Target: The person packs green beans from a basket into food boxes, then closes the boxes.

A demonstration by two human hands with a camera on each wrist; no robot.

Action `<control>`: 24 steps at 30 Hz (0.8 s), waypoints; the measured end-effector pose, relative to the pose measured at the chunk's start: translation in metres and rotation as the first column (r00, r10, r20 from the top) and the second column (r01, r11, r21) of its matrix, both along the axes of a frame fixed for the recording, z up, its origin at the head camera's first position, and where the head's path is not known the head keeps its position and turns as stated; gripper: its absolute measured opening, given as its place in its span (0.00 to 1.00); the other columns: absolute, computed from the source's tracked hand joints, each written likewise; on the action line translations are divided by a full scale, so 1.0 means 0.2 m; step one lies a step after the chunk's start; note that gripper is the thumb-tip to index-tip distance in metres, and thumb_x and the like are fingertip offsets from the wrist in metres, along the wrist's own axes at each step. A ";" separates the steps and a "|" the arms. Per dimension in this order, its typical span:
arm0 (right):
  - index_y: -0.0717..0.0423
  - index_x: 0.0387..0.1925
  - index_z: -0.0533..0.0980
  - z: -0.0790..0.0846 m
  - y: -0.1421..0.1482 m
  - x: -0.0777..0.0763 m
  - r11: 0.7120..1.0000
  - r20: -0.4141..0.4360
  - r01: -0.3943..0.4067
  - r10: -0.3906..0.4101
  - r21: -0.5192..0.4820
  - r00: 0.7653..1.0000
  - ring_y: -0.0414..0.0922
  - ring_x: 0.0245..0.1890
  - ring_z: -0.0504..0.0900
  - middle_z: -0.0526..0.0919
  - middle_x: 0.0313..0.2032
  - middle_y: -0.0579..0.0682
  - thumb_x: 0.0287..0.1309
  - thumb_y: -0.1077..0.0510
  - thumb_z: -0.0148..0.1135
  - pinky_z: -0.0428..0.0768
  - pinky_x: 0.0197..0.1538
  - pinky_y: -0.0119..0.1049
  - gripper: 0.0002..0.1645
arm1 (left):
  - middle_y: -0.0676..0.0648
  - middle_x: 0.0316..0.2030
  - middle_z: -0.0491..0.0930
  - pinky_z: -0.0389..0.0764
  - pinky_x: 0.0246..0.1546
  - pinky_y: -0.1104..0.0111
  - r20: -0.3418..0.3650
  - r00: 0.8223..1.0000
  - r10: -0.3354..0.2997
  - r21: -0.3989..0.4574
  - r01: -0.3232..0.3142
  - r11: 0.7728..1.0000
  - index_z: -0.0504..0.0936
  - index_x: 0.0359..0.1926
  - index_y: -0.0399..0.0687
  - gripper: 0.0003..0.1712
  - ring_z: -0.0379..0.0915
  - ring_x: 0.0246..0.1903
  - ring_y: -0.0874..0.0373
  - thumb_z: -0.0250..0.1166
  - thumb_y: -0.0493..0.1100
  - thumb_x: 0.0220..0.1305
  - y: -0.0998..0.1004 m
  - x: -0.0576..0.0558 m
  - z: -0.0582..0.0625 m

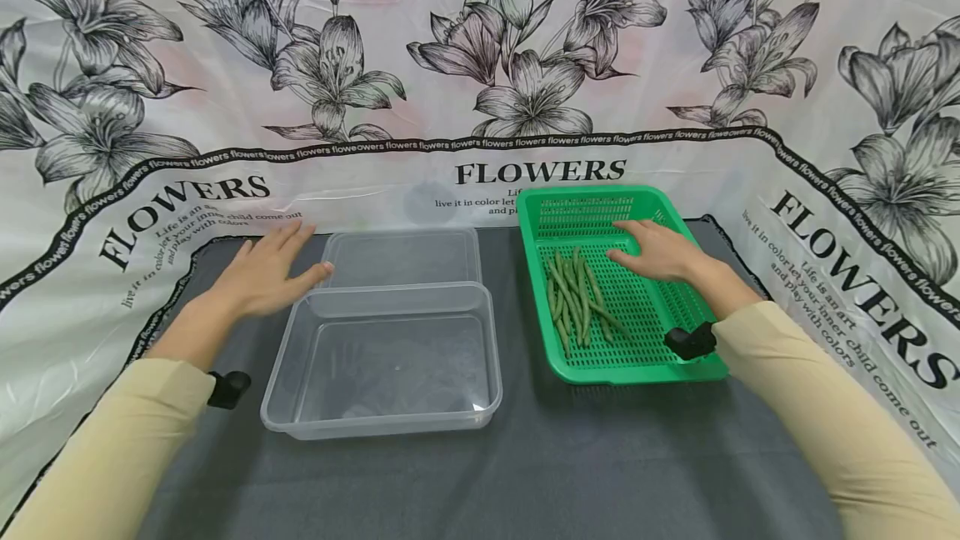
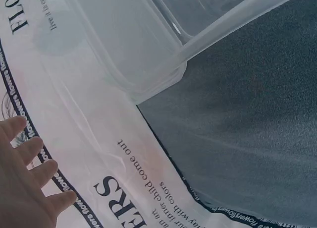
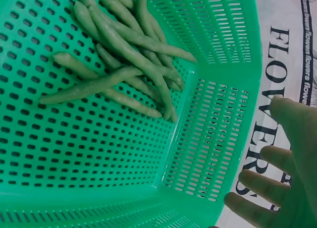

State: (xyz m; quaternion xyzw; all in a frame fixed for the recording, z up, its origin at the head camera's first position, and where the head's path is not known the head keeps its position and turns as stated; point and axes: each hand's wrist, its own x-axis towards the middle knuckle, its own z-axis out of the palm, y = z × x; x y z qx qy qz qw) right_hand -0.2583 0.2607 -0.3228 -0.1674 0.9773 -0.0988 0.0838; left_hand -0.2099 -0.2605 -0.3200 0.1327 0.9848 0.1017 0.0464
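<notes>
Green basket, beans inside, right hand spread above, left hand spread near container

The left hand, fingers apart, hovers before white lettered cloth.

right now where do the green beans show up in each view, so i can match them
Head: right of centre and a little below the middle, the green beans in the left part of the green basket.
Left wrist: not in it.
Right wrist: upper part, left of centre.
Shared landmark: the black FLOWERS lettering, only partly shown in the left wrist view.
</notes>
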 end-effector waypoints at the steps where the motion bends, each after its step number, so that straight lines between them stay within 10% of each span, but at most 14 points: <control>1: 0.63 0.67 0.54 0.00 0.00 0.00 1.000 0.003 0.000 0.000 -0.005 1.000 0.68 0.62 0.56 0.56 0.63 0.72 0.64 0.42 0.47 0.61 0.58 0.65 0.40 | 0.36 0.70 0.40 0.34 0.62 0.37 0.000 1.000 0.003 0.011 -0.003 1.000 0.40 0.72 0.47 0.47 0.34 0.69 0.37 0.39 0.70 0.64 -0.01 0.00 0.00; 24: 0.69 0.65 0.54 -0.12 0.03 -0.05 0.984 0.093 0.103 -0.089 -0.147 0.992 0.68 0.54 0.67 0.64 0.58 0.73 0.66 0.51 0.47 0.68 0.53 0.62 0.35 | 0.28 0.66 0.48 0.53 0.56 0.34 0.074 0.991 0.115 0.198 -0.127 0.972 0.48 0.71 0.43 0.46 0.45 0.63 0.28 0.45 0.68 0.64 -0.15 0.08 -0.07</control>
